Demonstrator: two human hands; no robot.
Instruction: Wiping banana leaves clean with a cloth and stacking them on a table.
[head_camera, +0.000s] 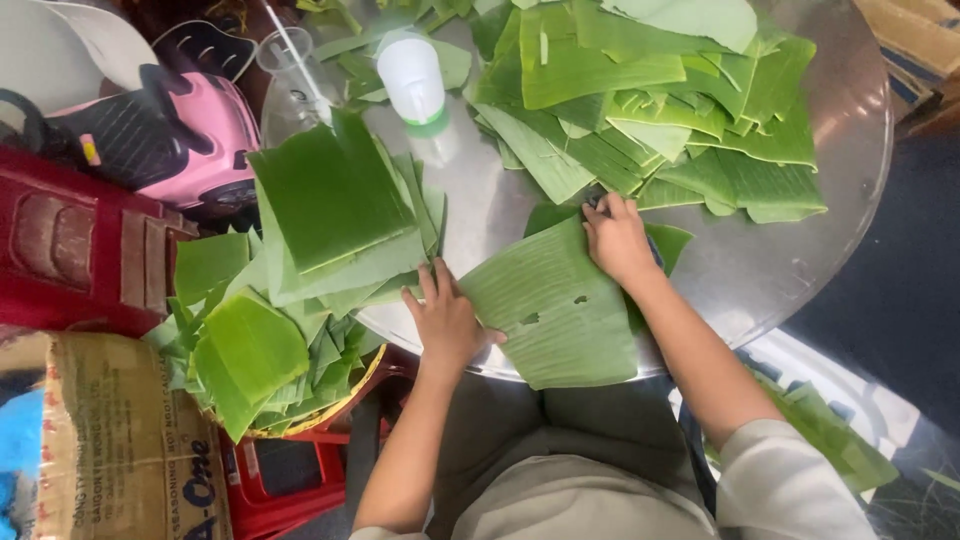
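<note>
Banana leaf sheet (555, 310) pinned flat under both your hands on the round metal table (740, 270).
Your left hand (445, 320) presses its near-left edge, fingers spread; your right hand (617, 238) bears on its far-right corner, grip unclear. The sheet's long axis runs between them, overhanging the near rim; cut stacks (330, 200) lie left, loose leaves (650, 90) beyond.

Landmark: round metal table (800, 260). Large banana leaf piece (555, 310) laid on table's near edge, overhanging it. Left hand (445, 320) pressed on leaf's left edge, right hand (617, 238) on its far corner. Heap of cut leaves (650, 100) piled on table's far side. Stack of squared leaf pieces (335, 205) set at table's left edge. Plastic bottle (412, 80) stood on table behind stack.
</note>
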